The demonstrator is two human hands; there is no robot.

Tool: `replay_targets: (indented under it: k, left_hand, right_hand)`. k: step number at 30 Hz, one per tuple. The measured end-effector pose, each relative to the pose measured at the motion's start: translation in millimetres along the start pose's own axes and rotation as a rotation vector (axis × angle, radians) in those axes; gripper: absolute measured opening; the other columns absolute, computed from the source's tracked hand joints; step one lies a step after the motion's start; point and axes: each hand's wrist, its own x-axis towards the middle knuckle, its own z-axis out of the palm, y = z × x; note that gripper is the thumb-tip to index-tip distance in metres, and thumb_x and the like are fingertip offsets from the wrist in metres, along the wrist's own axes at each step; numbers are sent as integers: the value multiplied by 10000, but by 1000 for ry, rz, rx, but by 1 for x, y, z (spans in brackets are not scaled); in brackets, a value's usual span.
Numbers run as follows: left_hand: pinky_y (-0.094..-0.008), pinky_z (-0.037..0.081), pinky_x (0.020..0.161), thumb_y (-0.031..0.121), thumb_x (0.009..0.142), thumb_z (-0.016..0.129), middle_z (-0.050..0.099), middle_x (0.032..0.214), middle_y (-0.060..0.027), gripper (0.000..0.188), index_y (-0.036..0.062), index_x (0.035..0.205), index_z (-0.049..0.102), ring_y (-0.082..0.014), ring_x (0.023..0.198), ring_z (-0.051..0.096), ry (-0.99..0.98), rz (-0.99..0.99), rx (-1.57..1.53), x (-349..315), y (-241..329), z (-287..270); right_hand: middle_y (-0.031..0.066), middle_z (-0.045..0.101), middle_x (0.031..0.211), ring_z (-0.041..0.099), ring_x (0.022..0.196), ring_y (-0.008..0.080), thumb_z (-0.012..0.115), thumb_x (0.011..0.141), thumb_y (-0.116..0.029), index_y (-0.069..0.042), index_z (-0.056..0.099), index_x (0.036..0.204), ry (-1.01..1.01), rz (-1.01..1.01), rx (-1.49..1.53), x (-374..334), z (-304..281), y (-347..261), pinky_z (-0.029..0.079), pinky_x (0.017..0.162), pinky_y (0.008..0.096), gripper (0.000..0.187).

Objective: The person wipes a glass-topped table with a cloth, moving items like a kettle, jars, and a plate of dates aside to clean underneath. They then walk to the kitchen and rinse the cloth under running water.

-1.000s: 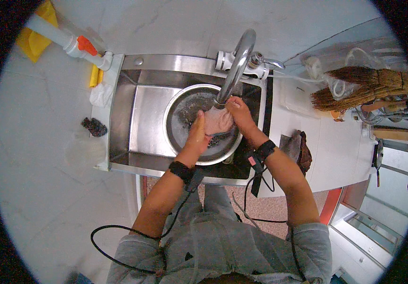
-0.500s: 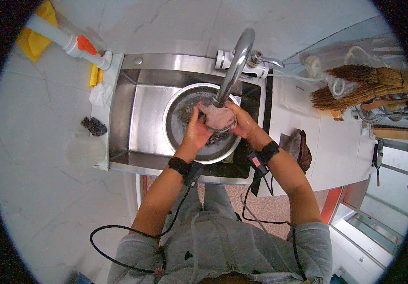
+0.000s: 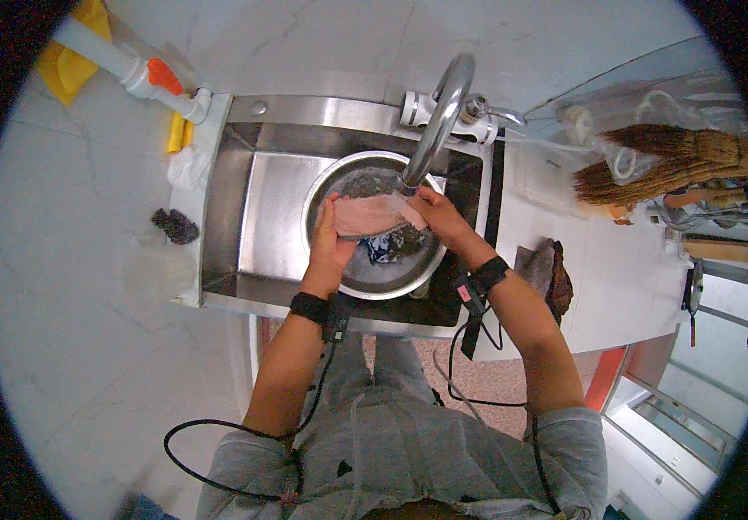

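Both hands — left hand [image 3: 329, 243], right hand [image 3: 437, 218] — grip a pink cloth [image 3: 374, 214] stretched over the bowl [image 3: 322, 192] under the tap [image 3: 439, 113]; washing seems midway — a dark cloth [image 3: 389, 246] lies below, probably unwashed.

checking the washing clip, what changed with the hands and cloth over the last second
Both hands, left hand and right hand, drew apart, stretching the bunched pink cloth flat between them under the faucet. Metal basin, sink and broom stayed put.
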Motion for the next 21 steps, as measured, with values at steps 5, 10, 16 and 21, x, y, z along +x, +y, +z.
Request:
replay_targets:
  k: [5,10,16,21]
  left_hand:
    - [-430,429,951,393,978,446,579,1153,-56,327,142,1173,523,-229,1101,532,64,61,29,-11,22,1]
    - [-453,410,989,455,951,457,559,1239,-44,391,163,1198,539,-220,1152,522,56,-11,90,-9,33,-10]
    - [-420,397,1003,461,954,457,536,1274,-81,489,91,1273,479,-236,1180,499,46,-136,19,-2,18,-14]
    - [-385,398,1006,410,938,528,527,1291,-75,474,79,1275,488,-220,1175,505,16,-262,163,-7,-5,9]
  right_hand:
    - [69,584,1170,585,1011,213,678,838,-373,-122,491,1264,-138,158,-55,-4,21,-11,471,853,317,529]
    - [72,614,1117,592,1003,203,670,851,-315,-97,545,1199,-202,-169,-514,-6,14,-13,473,863,322,429]
    - [-2,599,985,575,813,144,558,922,-330,-109,529,1223,-133,-129,-295,0,6,0,476,663,271,375]
    - [23,590,1036,565,833,126,565,920,-270,-107,456,1297,-124,-101,222,-1,17,1,476,673,271,425]
